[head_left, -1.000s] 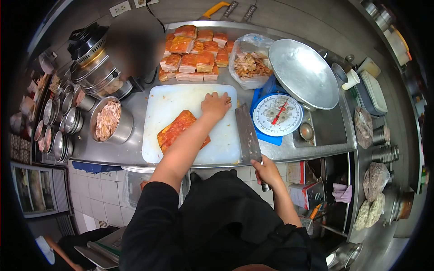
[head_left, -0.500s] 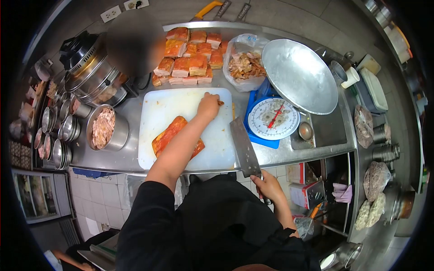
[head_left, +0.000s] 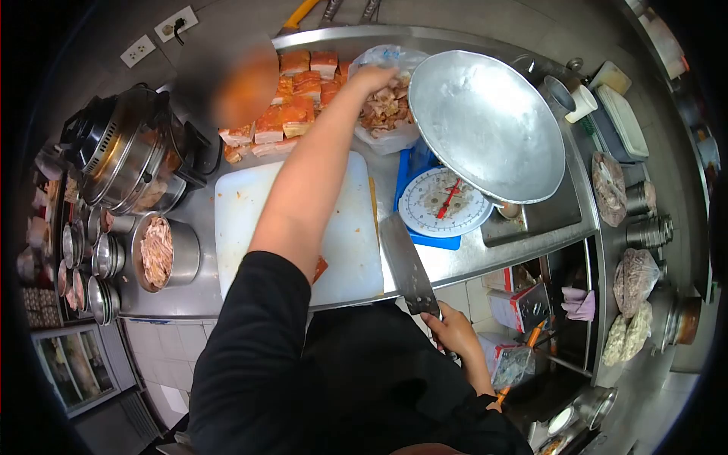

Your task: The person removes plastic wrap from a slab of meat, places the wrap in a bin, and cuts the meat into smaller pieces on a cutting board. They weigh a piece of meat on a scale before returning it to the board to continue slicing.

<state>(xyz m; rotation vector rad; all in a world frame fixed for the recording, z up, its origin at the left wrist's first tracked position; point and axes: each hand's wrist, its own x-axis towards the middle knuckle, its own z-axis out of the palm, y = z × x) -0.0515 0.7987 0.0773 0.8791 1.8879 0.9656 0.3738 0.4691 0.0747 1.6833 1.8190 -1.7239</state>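
Observation:
My left hand (head_left: pixel 375 78) is over the mouth of a clear plastic bag (head_left: pixel 371 138) of chopped meat scraps (head_left: pixel 390 110). Its fingers look curled together; whatever they may hold is hidden. My right hand (head_left: pixel 457 335) grips the handle of a cleaver (head_left: pixel 408 262), whose broad blade points up and away, just off the right edge of a white cutting board (head_left: pixel 243 201). Beneath my left forearm, only a corner of the roasted pork slab (head_left: pixel 320 268) shows on the board. Blocks of crisp-skinned pork (head_left: pixel 297 114) are stacked behind the board.
A blue dial scale (head_left: pixel 446 203) with a wide metal pan (head_left: pixel 489 125) stands right of the board. To the left are a pot of sliced meat (head_left: pixel 189 250) and a glass-bowled cooker (head_left: pixel 129 167). Metal bowls (head_left: pixel 106 258) line the far left. The counter edge runs before my body.
My left hand has moved from the board, where it held a small brown scrap, up and away to the plastic bag. My right hand keeps the cleaver nearly in place. The view has shifted.

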